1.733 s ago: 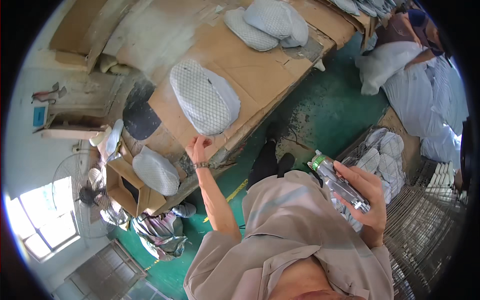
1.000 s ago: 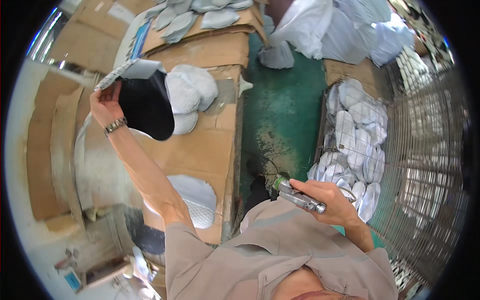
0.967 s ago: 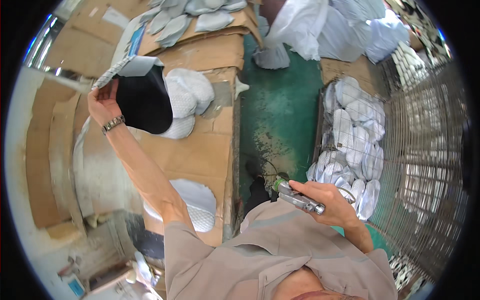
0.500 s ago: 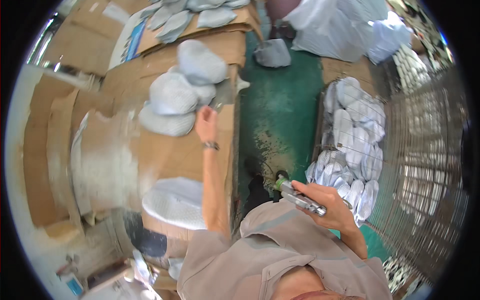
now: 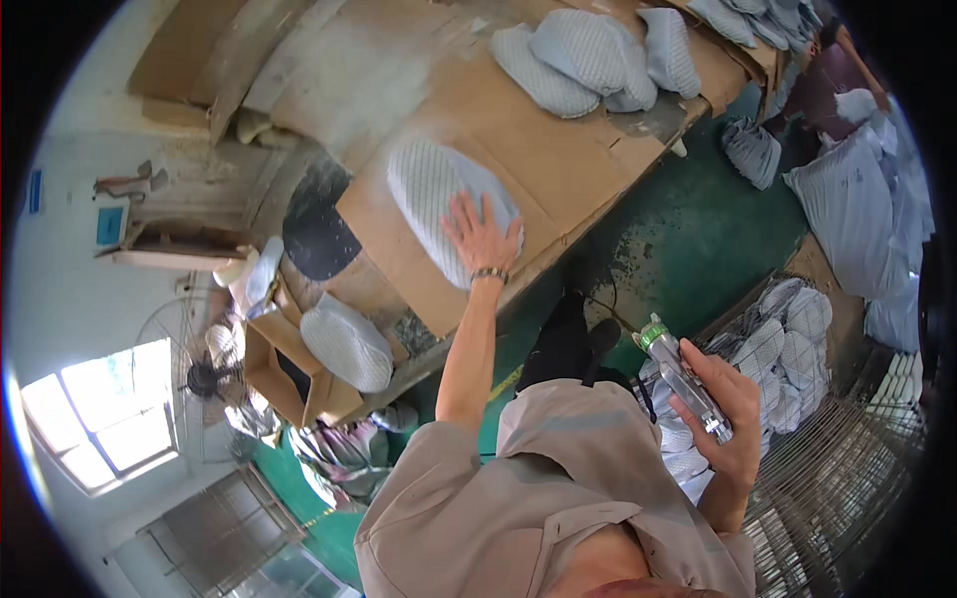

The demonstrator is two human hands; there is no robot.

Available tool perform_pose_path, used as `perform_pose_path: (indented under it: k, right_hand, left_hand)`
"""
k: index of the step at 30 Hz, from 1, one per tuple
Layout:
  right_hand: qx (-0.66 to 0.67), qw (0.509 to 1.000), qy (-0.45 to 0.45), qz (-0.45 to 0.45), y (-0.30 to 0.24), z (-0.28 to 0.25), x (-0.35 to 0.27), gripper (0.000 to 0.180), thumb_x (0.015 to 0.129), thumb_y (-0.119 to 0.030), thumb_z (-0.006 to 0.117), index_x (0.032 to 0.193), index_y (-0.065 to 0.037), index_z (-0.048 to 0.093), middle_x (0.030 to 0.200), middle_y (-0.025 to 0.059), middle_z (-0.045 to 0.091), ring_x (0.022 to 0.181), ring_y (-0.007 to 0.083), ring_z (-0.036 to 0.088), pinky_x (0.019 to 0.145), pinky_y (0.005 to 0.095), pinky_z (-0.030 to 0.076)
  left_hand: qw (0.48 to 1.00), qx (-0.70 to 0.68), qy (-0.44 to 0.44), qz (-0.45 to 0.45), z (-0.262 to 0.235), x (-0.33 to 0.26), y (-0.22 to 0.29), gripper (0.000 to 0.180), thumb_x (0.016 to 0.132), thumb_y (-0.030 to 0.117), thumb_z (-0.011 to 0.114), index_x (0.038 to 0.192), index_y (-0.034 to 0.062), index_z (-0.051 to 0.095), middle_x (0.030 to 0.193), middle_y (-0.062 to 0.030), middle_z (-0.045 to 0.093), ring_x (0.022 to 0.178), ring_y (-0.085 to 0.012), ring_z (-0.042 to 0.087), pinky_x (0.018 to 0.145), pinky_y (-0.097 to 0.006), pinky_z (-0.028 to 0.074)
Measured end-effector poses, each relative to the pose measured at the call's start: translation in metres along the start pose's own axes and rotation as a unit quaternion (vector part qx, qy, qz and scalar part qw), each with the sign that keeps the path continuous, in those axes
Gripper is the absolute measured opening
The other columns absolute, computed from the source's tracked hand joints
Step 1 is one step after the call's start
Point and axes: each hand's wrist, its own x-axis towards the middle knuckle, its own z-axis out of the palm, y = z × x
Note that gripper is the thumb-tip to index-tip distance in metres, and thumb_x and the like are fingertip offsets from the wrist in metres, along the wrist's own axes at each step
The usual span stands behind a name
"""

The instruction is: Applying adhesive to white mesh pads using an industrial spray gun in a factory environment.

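An open brown cardboard box [image 5: 289, 374] stands on the floor well to the left of and below the left hand [image 5: 481, 235], its flaps spread and its inside dark. Further left, on the pale wall, hang a small square blue sign [image 5: 110, 224] and, nearer the picture's rim, a narrow blue label [image 5: 36, 190]. Flattened brown cardboard sheets [image 5: 568, 169] cover the tabletop under and beyond that hand, and more of them lean stacked [image 5: 194, 60] far up and to its left.
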Motion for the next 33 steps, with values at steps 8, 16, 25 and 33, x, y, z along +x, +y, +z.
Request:
perform_pose_path:
  k: [8, 16, 25, 33]
  right_hand:
    - [-0.007, 0.999, -0.010, -0.038, -0.057, 0.036, 0.007, 0.059, 0.067, 0.001, 0.075, 0.124, 0.009, 0.061, 0.083, 0.0169, 0.063, 0.071, 0.0259, 0.062, 0.066, 0.0297, 0.047]
    - [-0.085, 0.995, 0.000, -0.055, -0.128, 0.099, 0.048, 0.057, 0.071, -0.008, 0.075, 0.125, 0.007, 0.062, 0.079, 0.0145, 0.063, 0.064, 0.0233, 0.061, 0.059, 0.0287, 0.045]
    - [-0.160, 0.986, -0.003, -0.037, -0.178, 0.158, 0.084, 0.063, 0.068, -0.011, 0.077, 0.125, 0.009, 0.061, 0.081, 0.0151, 0.064, 0.069, 0.0224, 0.063, 0.065, 0.0288, 0.048]
    - [-0.163, 0.986, 0.034, 0.015, -0.183, 0.177, 0.065, 0.056, 0.078, -0.015, 0.074, 0.125, 0.011, 0.060, 0.084, 0.0127, 0.067, 0.072, 0.0179, 0.065, 0.067, 0.0260, 0.049]
  left_hand:
    - [0.999, -0.036, 0.033, 0.019, 0.007, 0.002, -0.008, 0.078, 0.087, 0.057, 0.057, 0.145, 0.0063, 0.046, 0.160, -0.0232, 0.021, 0.150, -0.0410, 0.011, 0.119, -0.060, 0.000]
    - [0.998, -0.066, 0.016, 0.014, 0.010, 0.003, -0.013, 0.076, 0.089, 0.057, 0.054, 0.146, 0.0064, 0.046, 0.161, -0.0233, 0.017, 0.150, -0.0421, 0.007, 0.119, -0.061, -0.001]
    - [0.992, -0.121, -0.013, 0.013, 0.007, 0.004, -0.026, 0.073, 0.091, 0.052, 0.053, 0.146, 0.0046, 0.044, 0.161, -0.0248, 0.016, 0.150, -0.0420, 0.007, 0.119, -0.060, 0.000]
    - [0.953, -0.291, 0.058, 0.070, -0.010, -0.004, -0.044, 0.046, 0.086, 0.030, 0.065, 0.121, 0.0011, 0.061, 0.144, -0.0235, 0.046, 0.142, -0.0407, 0.031, 0.119, -0.058, 0.014]
